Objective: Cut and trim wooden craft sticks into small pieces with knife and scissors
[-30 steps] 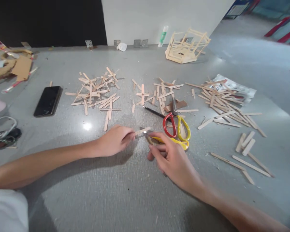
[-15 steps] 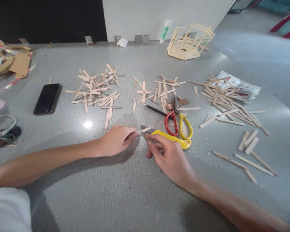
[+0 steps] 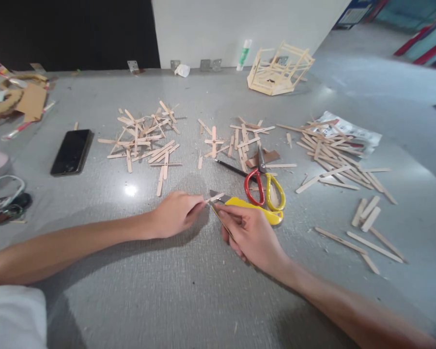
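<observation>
Near the middle of the table, my left hand (image 3: 178,213) pinches a short wooden craft stick (image 3: 217,197), whose pale end sticks out past the fingertips. My right hand (image 3: 252,235) is closed around a slim tool with a dark tip and brassy edge (image 3: 221,220); its exact kind is unclear. The tip meets or nearly meets the stick. A yellow utility knife (image 3: 254,206) lies just beyond my right hand, its blade out behind the stick. Beside it rest scissors (image 3: 263,186) with one red and one yellow handle, and a black pencil-like rod (image 3: 230,167).
Loose craft sticks lie in a left pile (image 3: 145,131) and a right pile (image 3: 337,150), the latter against a plastic packet (image 3: 368,135). A stick-built frame (image 3: 272,87) and glue stick (image 3: 244,55) stand at the back. A phone (image 3: 71,151) lies left, cardboard (image 3: 32,102) behind it.
My right hand has turned slightly, and more of the slim tool shows below its fingers. My left hand keeps its pinch on the stick. The view has shifted a little.
</observation>
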The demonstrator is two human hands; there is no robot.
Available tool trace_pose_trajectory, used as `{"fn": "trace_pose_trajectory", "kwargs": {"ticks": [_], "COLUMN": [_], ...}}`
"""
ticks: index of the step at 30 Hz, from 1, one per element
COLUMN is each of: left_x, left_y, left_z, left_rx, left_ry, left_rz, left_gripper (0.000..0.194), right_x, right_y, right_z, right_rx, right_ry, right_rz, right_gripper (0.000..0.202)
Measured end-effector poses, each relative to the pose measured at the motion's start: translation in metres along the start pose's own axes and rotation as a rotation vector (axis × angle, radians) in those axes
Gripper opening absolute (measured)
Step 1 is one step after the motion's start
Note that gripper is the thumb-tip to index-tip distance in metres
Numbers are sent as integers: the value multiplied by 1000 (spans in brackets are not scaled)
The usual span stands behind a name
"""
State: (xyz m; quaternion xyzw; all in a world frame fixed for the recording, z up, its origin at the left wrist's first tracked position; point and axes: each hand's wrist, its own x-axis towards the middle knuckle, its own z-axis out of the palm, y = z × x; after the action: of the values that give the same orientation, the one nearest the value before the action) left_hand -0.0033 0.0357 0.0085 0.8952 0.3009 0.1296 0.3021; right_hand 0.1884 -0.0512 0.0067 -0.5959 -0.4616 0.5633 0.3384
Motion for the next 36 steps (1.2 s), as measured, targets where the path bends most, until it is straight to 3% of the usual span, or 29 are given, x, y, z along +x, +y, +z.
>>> {"fn": "trace_pose_trajectory", "kwargs": {"ticks": [6, 18, 36], "left_x": [0, -2, 1], "left_y": [-1, 2, -3], "left_z": [1, 5, 2], "left_rx": [2, -44, -75], "left_ry": [19, 66, 48], "left_rz": [-2, -11, 15], "left_gripper": [35, 34, 34], "right_x": [1, -3, -2], "right_y": [-6, -2, -2], "right_z": [-1, 6, 7], "right_rx": [115, 54, 70], "right_ry": [-12, 39, 39], "right_rz": [49, 10, 2], "right_gripper": [50, 51, 51]}}
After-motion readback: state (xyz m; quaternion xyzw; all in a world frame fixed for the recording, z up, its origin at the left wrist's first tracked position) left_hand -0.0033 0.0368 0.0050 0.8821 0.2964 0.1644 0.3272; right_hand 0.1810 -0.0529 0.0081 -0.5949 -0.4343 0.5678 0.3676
